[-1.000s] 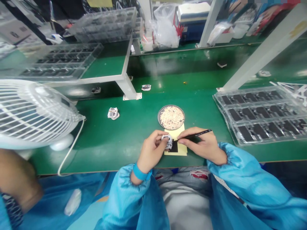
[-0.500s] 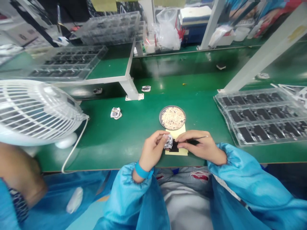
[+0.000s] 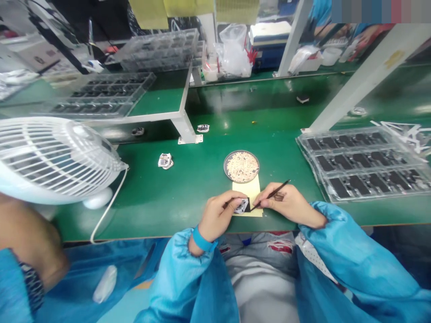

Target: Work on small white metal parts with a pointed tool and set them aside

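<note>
My left hand (image 3: 218, 211) is closed on a small white frame-like part (image 3: 241, 206) with grey details, held over the yellow paper (image 3: 252, 188). A black piece (image 3: 248, 204) sits at the part's right edge; whether it is attached I cannot tell. Between the fingers of my right hand (image 3: 284, 202) is a thin dark pen-like tool (image 3: 278, 189), its tip pointing down and left beside the black piece. Just beyond the paper stands a round dark dish (image 3: 225, 169) filled with small pale bits (image 3: 241, 166).
To the left stand a white fan (image 3: 60, 157) and another person's arm (image 3: 30, 237). Clear trays (image 3: 323, 190) of dark parts lie at right. Two stacked white parts (image 3: 165, 160) rest left of the dish. A shelf leg (image 3: 185, 128) and a slanting post (image 3: 357, 76) rise behind.
The white part has turned and dropped lower over the paper. My right hand has shifted slightly right, and the tool has swung from nearly level to slanting, tip down. The camera view has shifted a little.
</note>
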`<state>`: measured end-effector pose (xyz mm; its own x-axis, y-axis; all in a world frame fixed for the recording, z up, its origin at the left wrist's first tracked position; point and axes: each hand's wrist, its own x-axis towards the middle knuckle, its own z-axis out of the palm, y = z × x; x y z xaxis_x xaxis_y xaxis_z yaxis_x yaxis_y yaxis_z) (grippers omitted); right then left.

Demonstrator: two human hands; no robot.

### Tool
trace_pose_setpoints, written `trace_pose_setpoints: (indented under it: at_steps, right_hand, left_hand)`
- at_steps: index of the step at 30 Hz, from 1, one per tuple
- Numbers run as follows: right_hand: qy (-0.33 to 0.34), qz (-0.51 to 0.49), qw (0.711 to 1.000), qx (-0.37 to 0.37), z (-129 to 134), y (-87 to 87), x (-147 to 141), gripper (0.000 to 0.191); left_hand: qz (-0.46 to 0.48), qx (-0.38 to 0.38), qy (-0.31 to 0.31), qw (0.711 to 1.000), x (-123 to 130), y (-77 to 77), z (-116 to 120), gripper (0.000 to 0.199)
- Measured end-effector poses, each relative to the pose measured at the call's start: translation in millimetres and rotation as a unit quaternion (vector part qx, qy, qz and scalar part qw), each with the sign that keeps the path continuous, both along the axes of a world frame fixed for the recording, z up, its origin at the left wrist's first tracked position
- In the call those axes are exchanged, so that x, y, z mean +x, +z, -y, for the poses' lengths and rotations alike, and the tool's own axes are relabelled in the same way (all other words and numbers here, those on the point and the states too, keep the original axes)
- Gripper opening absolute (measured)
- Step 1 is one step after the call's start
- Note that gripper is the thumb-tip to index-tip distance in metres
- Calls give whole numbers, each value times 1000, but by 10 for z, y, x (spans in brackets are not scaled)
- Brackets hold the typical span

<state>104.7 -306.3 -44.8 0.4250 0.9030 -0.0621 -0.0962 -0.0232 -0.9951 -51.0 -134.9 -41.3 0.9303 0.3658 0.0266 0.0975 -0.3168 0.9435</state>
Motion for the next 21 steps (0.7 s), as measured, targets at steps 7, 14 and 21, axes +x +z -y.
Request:
trace_pose_setpoints:
  at_steps: [7,14,21]
  right_hand:
    - [-153,162,975,9,829,353,400,41]
    - [-437,461,686,-354,2093,885,1268,43]
    - [-415,431,593,-539,2525,579,1685,22]
  left_hand:
    - [-46,38,-5,998,-25,-36,-40,27]
    - [-73,53,-5,996,-32,-70,-69,34]
    - [-63,52,30,996,-12,-36,-75,41]
